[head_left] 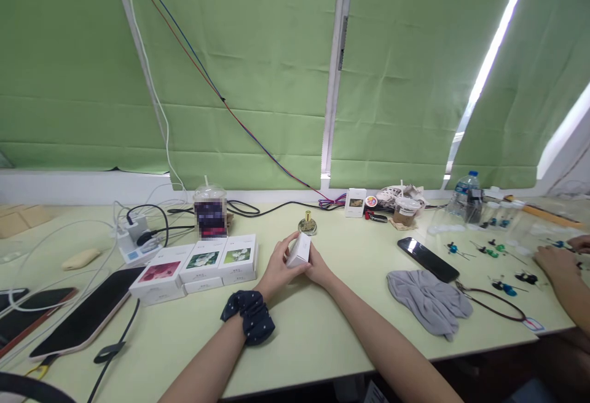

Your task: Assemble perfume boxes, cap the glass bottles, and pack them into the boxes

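Observation:
Between my hands, a small white box [299, 250] is held tilted above the table. My left hand [275, 266] has its fingers wrapped round the box's left side and front. On the other side my right hand [318, 264] grips it, with most fingers hidden behind. Just beyond the box stands a small glass bottle [307, 226] with a gold neck. To the left lie white boxes with flower pictures: one with a pink picture [163, 273], one in the middle [203, 260] and one on the right [239, 255]. A dark dotted scrunchie [249, 317] circles my left wrist.
A grey cloth [431, 301] and a black phone [428, 258] lie at right. Farther right, a co-worker's hand [555, 263] is near small blue and green parts. A power strip [136, 240], cables and phones [90, 311] occupy the left. Drink cups [406, 211] stand at the back.

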{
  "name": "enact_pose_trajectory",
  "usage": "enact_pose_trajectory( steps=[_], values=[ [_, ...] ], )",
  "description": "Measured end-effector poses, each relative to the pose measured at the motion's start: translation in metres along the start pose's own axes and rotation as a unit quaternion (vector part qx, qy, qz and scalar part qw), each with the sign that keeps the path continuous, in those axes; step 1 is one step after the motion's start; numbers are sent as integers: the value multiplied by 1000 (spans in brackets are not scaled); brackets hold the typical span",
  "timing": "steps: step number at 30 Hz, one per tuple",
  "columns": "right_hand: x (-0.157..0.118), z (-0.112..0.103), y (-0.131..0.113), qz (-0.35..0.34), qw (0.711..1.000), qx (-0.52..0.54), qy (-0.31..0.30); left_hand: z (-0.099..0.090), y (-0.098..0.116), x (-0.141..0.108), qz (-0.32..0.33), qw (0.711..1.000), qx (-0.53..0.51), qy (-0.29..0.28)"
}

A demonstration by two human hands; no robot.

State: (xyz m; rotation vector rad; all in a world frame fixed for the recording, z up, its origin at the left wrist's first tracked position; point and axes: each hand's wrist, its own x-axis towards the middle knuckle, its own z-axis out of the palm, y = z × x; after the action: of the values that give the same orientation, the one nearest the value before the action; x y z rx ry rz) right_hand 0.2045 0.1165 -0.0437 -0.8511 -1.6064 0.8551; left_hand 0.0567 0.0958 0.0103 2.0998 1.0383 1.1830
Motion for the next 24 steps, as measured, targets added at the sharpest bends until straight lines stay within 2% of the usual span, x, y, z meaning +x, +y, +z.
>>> enact_pose_trajectory(
  steps=[2, 4, 9, 13, 17, 20, 24],
  values=[
    [0, 1, -3, 2, 1000, -6, -4, 0, 0, 0, 21, 1000, -3, -5],
    [0, 1, -5, 10, 1000, -7, -2, 0, -1, 0, 34, 999, -8, 20],
    [3, 3, -3, 58, 996, -22, 58, 3, -4, 1, -2, 984, -1, 178],
    [4, 3, -4, 51, 990, -76, 111, 2, -4, 3, -34, 962, 50, 265],
    [2, 4, -11, 58, 992, -74, 80, 0, -4, 5, -44, 952, 116, 281],
    [0, 5, -15, 67, 996, -22, 54, -4, -3, 5, -14, 946, 186, 266],
    [0, 5, -17, 39, 997, -28, 58, -11, -2, 6, 32, 945, 226, 234]
  ],
)
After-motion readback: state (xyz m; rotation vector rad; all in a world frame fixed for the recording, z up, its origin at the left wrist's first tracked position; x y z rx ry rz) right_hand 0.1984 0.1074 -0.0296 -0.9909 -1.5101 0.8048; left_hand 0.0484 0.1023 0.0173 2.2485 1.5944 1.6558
